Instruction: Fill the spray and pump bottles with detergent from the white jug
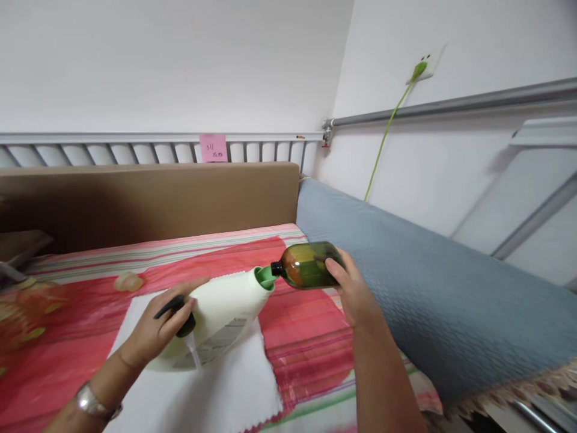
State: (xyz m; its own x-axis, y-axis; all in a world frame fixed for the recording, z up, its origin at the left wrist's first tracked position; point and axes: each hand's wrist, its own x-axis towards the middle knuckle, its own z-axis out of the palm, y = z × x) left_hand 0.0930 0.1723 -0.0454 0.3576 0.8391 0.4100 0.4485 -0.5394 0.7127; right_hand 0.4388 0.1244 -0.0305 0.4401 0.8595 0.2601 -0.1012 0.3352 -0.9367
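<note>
Past the right forearm (383, 373), gripping green bottle (309, 264) in right hand (354, 285), black pump (186, 326) in left hand (157, 325) (also bracing white bottle (225, 300) over white cloth (234, 391)). Apparently mid-pour; next, needing both kept mouth to mouth.

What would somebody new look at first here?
Probably the amber-green bottle in the right hand, tipped sideways with its neck at the green mouth of the big white jug. Next, maybe the black pump in the left hand, then the bright green plug in the wall socket, up at the right.
</note>
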